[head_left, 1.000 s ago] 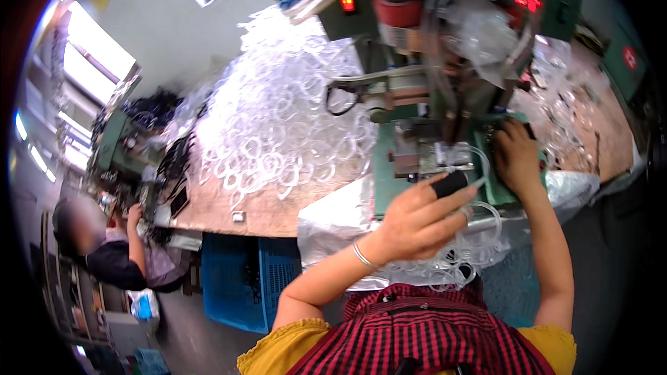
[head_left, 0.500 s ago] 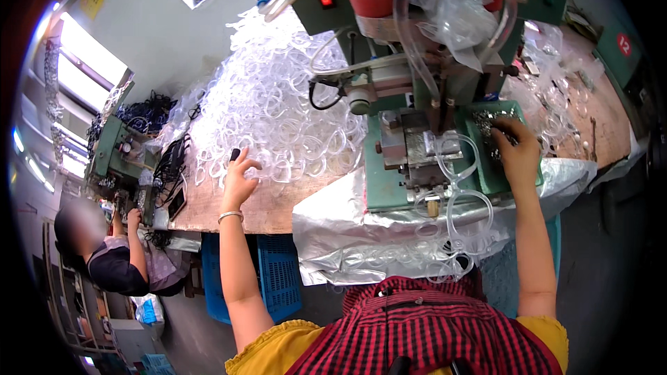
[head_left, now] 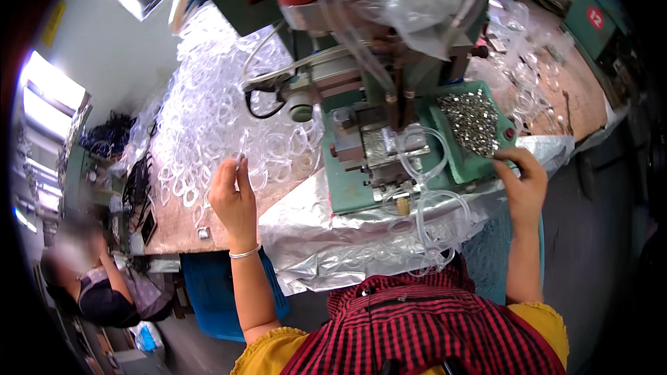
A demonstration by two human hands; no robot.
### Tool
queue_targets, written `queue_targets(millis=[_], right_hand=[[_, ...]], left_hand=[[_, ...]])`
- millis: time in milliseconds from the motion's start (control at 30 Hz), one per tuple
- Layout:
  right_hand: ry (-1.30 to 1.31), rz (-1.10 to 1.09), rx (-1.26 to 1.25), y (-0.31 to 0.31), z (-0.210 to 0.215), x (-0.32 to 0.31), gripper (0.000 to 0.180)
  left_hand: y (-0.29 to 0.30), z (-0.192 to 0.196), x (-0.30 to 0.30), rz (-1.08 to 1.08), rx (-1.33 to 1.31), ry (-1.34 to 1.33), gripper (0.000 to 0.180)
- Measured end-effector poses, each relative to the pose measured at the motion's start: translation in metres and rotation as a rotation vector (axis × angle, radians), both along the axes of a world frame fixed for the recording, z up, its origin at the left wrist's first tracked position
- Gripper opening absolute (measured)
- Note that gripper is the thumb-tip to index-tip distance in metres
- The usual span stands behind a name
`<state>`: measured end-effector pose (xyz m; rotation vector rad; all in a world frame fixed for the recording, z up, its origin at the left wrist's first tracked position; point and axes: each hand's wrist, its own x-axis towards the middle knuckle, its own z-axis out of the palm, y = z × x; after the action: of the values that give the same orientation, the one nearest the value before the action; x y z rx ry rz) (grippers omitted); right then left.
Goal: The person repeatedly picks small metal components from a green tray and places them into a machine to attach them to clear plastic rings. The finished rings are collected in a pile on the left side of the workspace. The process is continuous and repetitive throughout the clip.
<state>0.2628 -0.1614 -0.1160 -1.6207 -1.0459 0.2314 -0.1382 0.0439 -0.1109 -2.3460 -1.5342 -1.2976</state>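
Clear tube loop point(head_left: 240, 160) pinched in your left hand point(head_left: 235, 201) at centre-left, likely picking stock; right hand point(head_left: 521, 184) rests fingers-curled on green tray point(head_left: 479, 160), holding nothing visible; feed the press point(head_left: 379, 146) next

left hand point(head_left: 234, 198): raised, fingers pinched in a grip | right hand point(head_left: 522, 182): extended forward, fingers curled

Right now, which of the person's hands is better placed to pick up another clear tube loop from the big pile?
Probably the left hand: it is raised right at the edge of the pile of clear tube loops. The right hand rests at the tray of small metal parts, across the green machine.
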Motion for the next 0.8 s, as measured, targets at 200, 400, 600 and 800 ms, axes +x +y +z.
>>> queue_targets(millis=[200, 400, 600, 800], right_hand=[[0.208, 0.415, 0.058, 0.101, 0.068, -0.043, 0.03], [0.515, 0.453, 0.092, 0.105, 0.053, -0.064, 0.047], [0.505, 0.488, 0.131, 0.103, 0.058, -0.063, 0.049], [0.719, 0.537, 0.158, 0.101, 0.072, -0.081, 0.053]], left_hand=[[0.009, -0.006, 0.059, -0.326, -0.166, -0.584, 0.008], [-0.026, -0.06, 0.063, -0.307, -0.276, -1.051, 0.01], [-0.038, 0.038, 0.084, -0.678, 0.038, -1.178, 0.011], [-0.027, 0.094, 0.125, -0.792, 0.111, -0.983, 0.021]])
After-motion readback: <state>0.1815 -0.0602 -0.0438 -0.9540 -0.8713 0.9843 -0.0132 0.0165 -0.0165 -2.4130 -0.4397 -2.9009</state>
